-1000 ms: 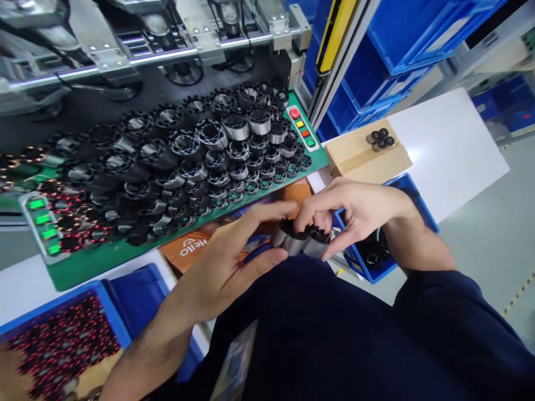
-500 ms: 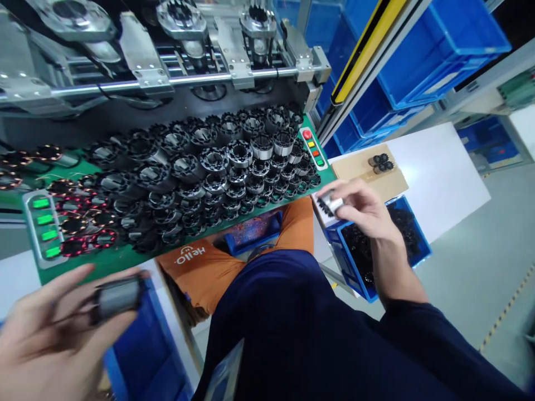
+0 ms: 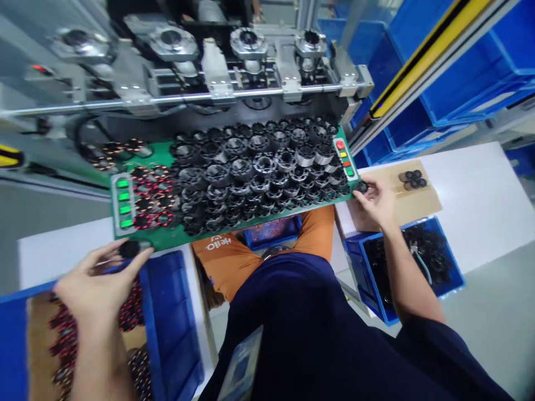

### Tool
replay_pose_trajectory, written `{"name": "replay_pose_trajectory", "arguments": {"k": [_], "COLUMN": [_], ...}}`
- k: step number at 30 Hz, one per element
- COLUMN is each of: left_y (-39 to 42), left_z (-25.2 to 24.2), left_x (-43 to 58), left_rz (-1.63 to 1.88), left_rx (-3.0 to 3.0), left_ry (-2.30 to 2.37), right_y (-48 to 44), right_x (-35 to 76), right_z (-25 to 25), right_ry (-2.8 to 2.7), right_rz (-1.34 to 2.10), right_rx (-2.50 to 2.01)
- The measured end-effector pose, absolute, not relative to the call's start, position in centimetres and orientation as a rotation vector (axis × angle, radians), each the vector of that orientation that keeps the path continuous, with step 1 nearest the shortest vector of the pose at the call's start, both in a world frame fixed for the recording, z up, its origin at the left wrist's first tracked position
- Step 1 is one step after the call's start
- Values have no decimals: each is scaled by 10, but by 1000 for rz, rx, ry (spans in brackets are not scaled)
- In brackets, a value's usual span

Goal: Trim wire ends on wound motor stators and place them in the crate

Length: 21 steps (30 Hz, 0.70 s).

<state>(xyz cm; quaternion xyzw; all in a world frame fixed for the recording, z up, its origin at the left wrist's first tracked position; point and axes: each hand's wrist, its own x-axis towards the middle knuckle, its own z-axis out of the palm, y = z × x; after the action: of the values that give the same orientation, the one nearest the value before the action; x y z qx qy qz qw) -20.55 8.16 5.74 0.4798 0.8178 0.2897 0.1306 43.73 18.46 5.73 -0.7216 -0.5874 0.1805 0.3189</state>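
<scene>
My left hand (image 3: 102,273) grips a dark stator core (image 3: 130,249) between thumb and fingers, at the front left corner of the green worktop (image 3: 167,240). At the worktop's right end, beside the button panel (image 3: 346,159), my right hand (image 3: 378,203) pinches another stator core (image 3: 361,187), turned upright. Between my hands stand many black and silver stator cores (image 3: 265,164), packed in rows and partly stacked. To their left are several stators wound with red and copper wire (image 3: 154,195), next to a panel with green buttons (image 3: 123,203).
Behind the worktop is a machine with round metal holders (image 3: 248,43) along a rail. A blue bin (image 3: 460,281) of black parts with pliers (image 3: 420,262) stands at right, near cardboard (image 3: 430,195) with several cores. Below my left hand, a blue bin (image 3: 152,328) holds wound stators.
My view has shifted left. My left hand has brought its core up to the worktop's front left corner. My right hand's core is now upright by the worktop's right end.
</scene>
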Motion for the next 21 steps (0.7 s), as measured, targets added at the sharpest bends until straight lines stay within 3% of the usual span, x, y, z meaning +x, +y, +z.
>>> {"name": "replay_pose_trajectory", "arguments": {"k": [8, 21], "left_y": [81, 76], "left_z": [40, 72], "left_x": [-216, -214], "left_rz": [1012, 1319], "left_rx": [1268, 1010], "left_ry": [2310, 2090], "right_y": [182, 173], "right_x": [443, 435], "right_z": [47, 75], "right_ry": [-1496, -1422], "right_rz": [418, 479], "right_rx": [-1910, -1788]}}
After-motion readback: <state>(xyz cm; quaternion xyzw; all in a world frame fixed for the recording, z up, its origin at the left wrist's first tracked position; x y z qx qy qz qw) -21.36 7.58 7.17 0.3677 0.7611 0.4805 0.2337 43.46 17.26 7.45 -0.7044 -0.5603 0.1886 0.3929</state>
